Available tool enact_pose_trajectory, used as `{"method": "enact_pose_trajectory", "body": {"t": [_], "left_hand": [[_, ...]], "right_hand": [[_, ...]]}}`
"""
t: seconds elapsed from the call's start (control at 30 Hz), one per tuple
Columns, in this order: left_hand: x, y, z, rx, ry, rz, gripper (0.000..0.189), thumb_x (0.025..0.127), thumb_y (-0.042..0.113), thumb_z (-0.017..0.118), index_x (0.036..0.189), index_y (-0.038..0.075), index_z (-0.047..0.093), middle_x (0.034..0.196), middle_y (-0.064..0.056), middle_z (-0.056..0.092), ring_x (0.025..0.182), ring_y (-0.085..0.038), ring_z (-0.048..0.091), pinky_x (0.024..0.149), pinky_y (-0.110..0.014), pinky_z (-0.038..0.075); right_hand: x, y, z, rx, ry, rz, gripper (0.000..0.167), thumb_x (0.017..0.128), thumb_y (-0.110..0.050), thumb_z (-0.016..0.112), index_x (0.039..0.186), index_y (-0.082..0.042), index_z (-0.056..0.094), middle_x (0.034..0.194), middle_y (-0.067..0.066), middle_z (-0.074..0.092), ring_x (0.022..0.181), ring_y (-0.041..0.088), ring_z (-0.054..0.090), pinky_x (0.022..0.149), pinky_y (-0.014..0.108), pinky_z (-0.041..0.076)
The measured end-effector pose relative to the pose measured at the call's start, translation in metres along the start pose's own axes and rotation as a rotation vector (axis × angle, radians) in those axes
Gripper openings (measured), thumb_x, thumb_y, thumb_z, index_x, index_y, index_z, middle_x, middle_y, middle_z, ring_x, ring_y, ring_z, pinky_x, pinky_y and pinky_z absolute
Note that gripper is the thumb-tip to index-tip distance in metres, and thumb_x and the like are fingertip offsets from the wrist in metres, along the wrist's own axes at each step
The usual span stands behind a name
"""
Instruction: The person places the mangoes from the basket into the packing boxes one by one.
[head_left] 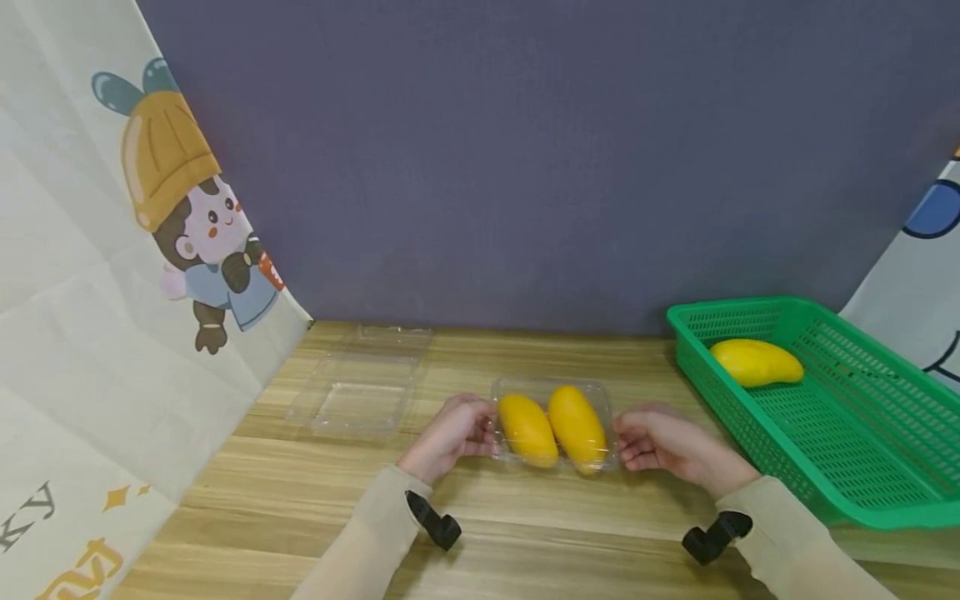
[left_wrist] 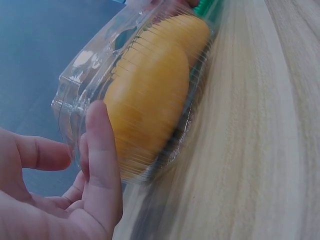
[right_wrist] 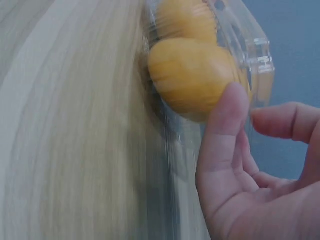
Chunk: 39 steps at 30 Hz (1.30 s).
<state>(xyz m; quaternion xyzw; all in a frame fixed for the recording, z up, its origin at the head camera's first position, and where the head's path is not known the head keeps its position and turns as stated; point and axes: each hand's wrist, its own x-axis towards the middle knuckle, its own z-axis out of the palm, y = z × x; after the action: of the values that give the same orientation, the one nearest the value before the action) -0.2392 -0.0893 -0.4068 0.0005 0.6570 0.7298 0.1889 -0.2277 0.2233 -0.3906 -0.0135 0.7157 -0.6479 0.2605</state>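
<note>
On the head view, the left hand (head_left: 455, 433) and the right hand (head_left: 671, 442) are holding apart from each other, and both are pinching a clear plastic box (head_left: 604, 404), one at each short end. It is sitting low, right in the middle, over the wooden table (head_left: 262, 500). Inside, two yellow mangoes are lying side by side: the left mango (head_left: 528, 430) and the right mango (head_left: 577, 428), both leaning at a slant. Out to the left, well apart from the action, a second clear container (head_left: 366, 400) is lying opened out. Over on the right, a green basket (head_left: 862, 515) is standing beside the right forearm, and a third mango (head_left: 757, 363) is resting at its far end. Behind it all, a dark grey-blue backdrop (head_left: 487, 167) is rising from the table's back edge, while a pale printed cloth (head_left: 67, 250) is hanging at the left.

Across to the left wrist view: the fingers are gripping the box's end, with a mango showing through the ribbed plastic and the tabletop running down the right side.

Now the right wrist view: those fingers are pinching the opposite end, fingertips coming in near the rim, and both mangoes are showing behind the plastic.
</note>
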Motion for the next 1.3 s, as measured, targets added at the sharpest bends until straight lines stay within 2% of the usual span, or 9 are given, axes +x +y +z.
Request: {"method": "enact_pose_trajectory", "body": {"t": [0.13,0.27,0.5,0.67,0.87,1.1,1.3], "left_hand": [[-0.001,0.002,-0.001,0.000,0.013,0.003,0.029,0.090,0.014,0.052,0.109,-0.008,0.047,0.076,-0.008,0.053,0.061,-0.018,0.054,0.062,-0.034,0.055],[-0.002,0.005,-0.003,0.025,0.016,0.008,0.033,0.089,0.013,0.053,0.113,-0.008,0.047,0.079,-0.009,0.054,0.063,-0.019,0.055,0.064,-0.035,0.056],[-0.005,0.012,-0.007,0.094,0.008,0.005,0.034,0.089,0.011,0.050,0.118,-0.007,0.046,0.095,-0.021,0.054,0.068,-0.022,0.057,0.066,-0.037,0.056],[-0.008,0.014,-0.009,0.096,-0.024,-0.017,0.036,0.088,0.009,0.051,0.119,-0.006,0.045,0.088,-0.016,0.054,0.068,-0.021,0.056,0.068,-0.038,0.056],[-0.010,0.014,-0.011,0.135,-0.060,-0.052,0.049,0.076,0.002,0.053,0.124,-0.003,0.042,0.082,-0.014,0.053,0.065,-0.023,0.056,0.069,-0.039,0.056],[-0.007,0.010,-0.010,0.122,-0.034,-0.059,0.050,0.075,0.001,0.052,0.122,-0.005,0.039,0.081,-0.013,0.051,0.064,-0.023,0.054,0.066,-0.037,0.056],[-0.005,0.010,-0.008,0.096,-0.007,-0.049,0.052,0.074,-0.001,0.051,0.124,-0.008,0.037,0.083,-0.015,0.051,0.064,-0.021,0.054,0.065,-0.035,0.056]], "right_hand": [[0.002,0.000,0.003,0.022,0.001,-0.025,0.012,0.088,-0.010,0.053,0.079,-0.004,0.057,0.071,0.005,0.060,0.061,0.015,0.057,0.063,0.030,0.055],[0.004,-0.002,0.007,0.046,0.037,-0.018,0.012,0.088,-0.009,0.052,0.077,-0.005,0.056,0.070,0.005,0.059,0.060,0.015,0.056,0.062,0.029,0.054],[0.005,-0.007,0.014,0.033,0.096,-0.019,0.010,0.085,-0.008,0.051,0.078,-0.003,0.055,0.069,0.005,0.058,0.058,0.015,0.055,0.060,0.028,0.054],[0.008,-0.007,0.016,0.033,0.135,-0.009,0.010,0.086,-0.007,0.051,0.079,-0.002,0.056,0.069,0.006,0.057,0.058,0.016,0.054,0.059,0.028,0.054],[0.012,-0.007,0.015,0.041,0.166,-0.011,0.011,0.086,-0.007,0.053,0.085,0.003,0.056,0.070,0.006,0.057,0.059,0.016,0.054,0.059,0.028,0.054],[0.014,-0.007,0.016,0.048,0.185,-0.016,0.019,0.087,-0.009,0.054,0.096,0.008,0.054,0.072,0.006,0.057,0.061,0.017,0.056,0.060,0.028,0.054],[0.013,-0.008,0.015,0.040,0.163,-0.045,0.028,0.088,-0.012,0.056,0.103,0.012,0.051,0.074,0.007,0.059,0.064,0.017,0.058,0.061,0.030,0.055]]}}
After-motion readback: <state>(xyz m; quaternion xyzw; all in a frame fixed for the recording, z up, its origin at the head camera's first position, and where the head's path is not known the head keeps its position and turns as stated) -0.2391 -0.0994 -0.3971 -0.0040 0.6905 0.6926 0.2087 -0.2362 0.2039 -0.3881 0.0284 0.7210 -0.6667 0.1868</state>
